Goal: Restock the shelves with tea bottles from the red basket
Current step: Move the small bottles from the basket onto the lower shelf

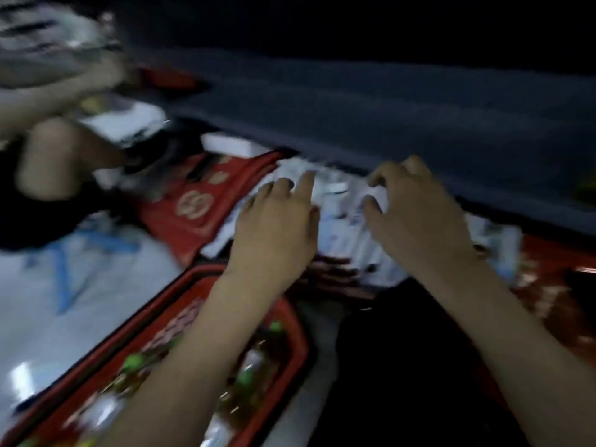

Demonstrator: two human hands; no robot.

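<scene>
The frame is blurred by motion. A red basket (292, 321) sits on the floor at the lower left, under my left forearm, with several green-capped tea bottles (254, 366) lying in it. My left hand (274, 230) and my right hand (416, 214) reach forward, fingers spread, onto a pile of white packaged goods (342, 221) at the foot of a dark shelf (387, 117). Neither hand holds a bottle. Whether the fingers grip a package I cannot tell for sure; they look apart.
Another person (54, 162) crouches at the upper left, arm raised. A red carton or bag (196, 204) lies beside the white goods. More red packaging (554, 285) shows at the right. Pale floor (64, 301) with blue tape lies at the left.
</scene>
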